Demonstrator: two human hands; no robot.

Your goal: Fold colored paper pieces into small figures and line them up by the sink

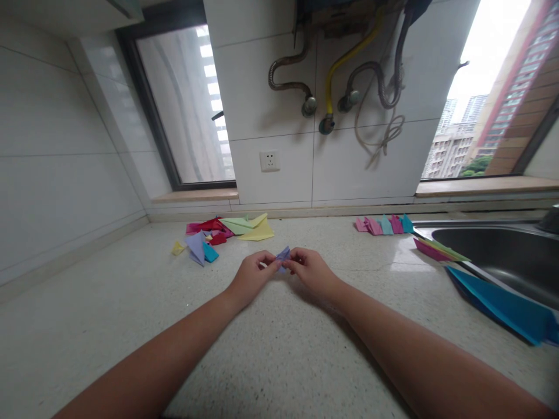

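Between my two hands, just above the speckled countertop (271, 337), is a small piece of folded purple paper (283, 254). My left hand (257, 270) pinches its left side between thumb and fingertips. From the right, my right hand (312, 270) grips the other side the same way. The fingers cover much of the paper, so its full shape is hidden.
Folded papers, including a yellow one (259, 228) and a lilac one (196, 247), lie in a heap at the back left. Several small folded pieces (374, 226) stand in a row at the back right. A blue folded paper (498, 302) lies beside the sink (493, 241).
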